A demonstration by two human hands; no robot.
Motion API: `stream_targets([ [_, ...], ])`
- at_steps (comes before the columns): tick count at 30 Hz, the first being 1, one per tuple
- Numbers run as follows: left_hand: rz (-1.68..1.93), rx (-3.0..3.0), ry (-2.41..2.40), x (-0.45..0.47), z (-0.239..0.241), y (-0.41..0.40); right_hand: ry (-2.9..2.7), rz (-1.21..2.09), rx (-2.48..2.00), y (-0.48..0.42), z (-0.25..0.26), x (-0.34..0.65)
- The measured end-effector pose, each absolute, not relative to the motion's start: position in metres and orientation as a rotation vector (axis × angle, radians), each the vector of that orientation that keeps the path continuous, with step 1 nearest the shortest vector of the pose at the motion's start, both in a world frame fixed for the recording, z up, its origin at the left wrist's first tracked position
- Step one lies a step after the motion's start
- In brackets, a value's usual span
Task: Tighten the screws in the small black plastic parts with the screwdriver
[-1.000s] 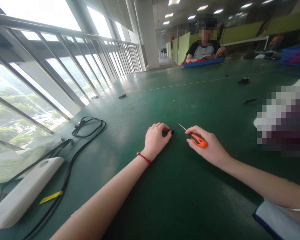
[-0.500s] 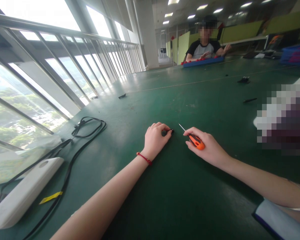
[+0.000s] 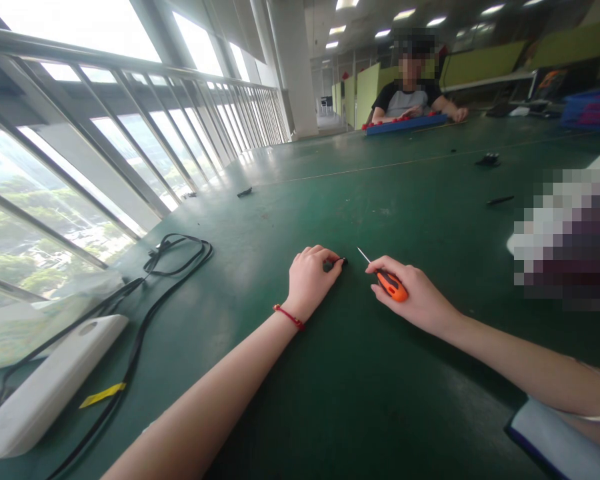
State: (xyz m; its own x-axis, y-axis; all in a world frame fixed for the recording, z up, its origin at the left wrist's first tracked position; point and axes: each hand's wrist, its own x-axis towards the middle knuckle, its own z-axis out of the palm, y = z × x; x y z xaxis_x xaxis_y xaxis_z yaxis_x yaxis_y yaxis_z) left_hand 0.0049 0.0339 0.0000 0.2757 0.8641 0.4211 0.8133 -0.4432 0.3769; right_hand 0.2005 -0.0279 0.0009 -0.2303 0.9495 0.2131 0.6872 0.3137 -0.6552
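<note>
My left hand (image 3: 313,277), with a red bracelet at the wrist, rests on the green table (image 3: 290,400). Its thumb and forefinger pinch a small black part (image 3: 345,261), mostly hidden by the fingertips, so its kind does not show. To the right, my right hand (image 3: 413,293) is closed around the orange and black handle of a screwdriver (image 3: 394,287). The thin metal shaft points up and left, its tip a short way right of the black part and apart from it.
On the left lie a white power strip (image 3: 55,387), a black cable (image 3: 150,313) and a yellow tag (image 3: 103,395). Small black pieces (image 3: 245,192) are farther off. A person (image 3: 410,100) sits at the far end behind a blue tray (image 3: 405,125). A metal railing (image 3: 130,133) runs along the left.
My hands have hardly moved; the screwdriver's handle has tilted very slightly. The far person's arm on the right side of the view has come down to the table.
</note>
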Motion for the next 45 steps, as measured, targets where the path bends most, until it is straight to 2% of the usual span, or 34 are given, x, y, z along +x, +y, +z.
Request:
stream_targets([
  [23,1.029,2.456,1.549,0.004,-0.003,0.036,-1.926,0.628,-1.408,-0.026,0.0,0.201],
  [29,1.175,2.659,1.115,0.006,0.0,0.028,-1.891,0.544,-1.247,-0.025,0.0,0.201],
  [34,1.215,2.798,0.854,0.007,0.001,0.024,-1.935,0.482,-1.295,-0.025,-0.003,0.202],
  [45,0.973,2.833,0.883,0.009,0.008,0.017,-2.022,0.324,-1.353,-0.026,-0.001,0.203],
])
